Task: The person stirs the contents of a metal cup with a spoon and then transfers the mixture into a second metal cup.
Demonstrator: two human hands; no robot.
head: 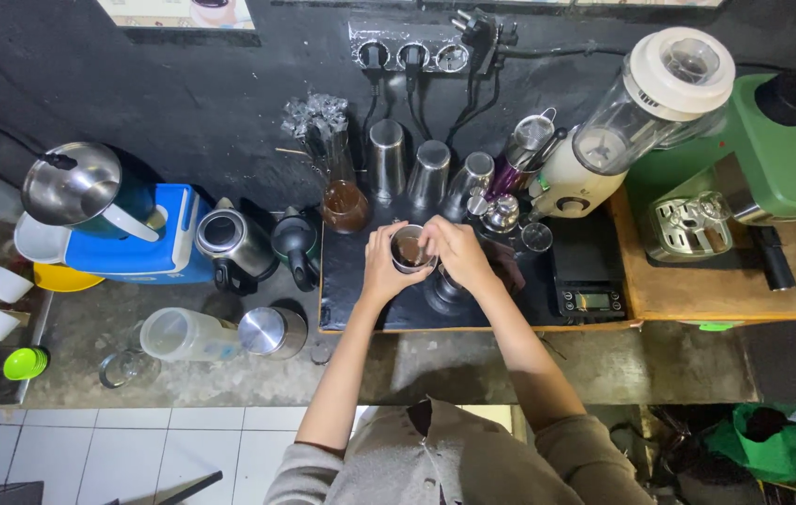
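My left hand (pixel 381 268) wraps around the left side of a small round metal cup (pixel 409 249) holding brown grounds. My right hand (pixel 455 249) grips the cup's right rim with the fingertips on its top edge. The cup sits over a dark round base (pixel 442 292) on a black mat (pixel 351 281). Both forearms reach forward from the bottom of the view.
Steel tumblers (pixel 428 171) and a glass with brown liquid (pixel 345 204) stand behind. A black scale (pixel 586 281), a white grinder (pixel 603 140) and a green espresso machine (pixel 753 159) are to the right. Kettles (pixel 234 245), a blue box (pixel 141 245) and jars (pixel 187 334) are to the left.
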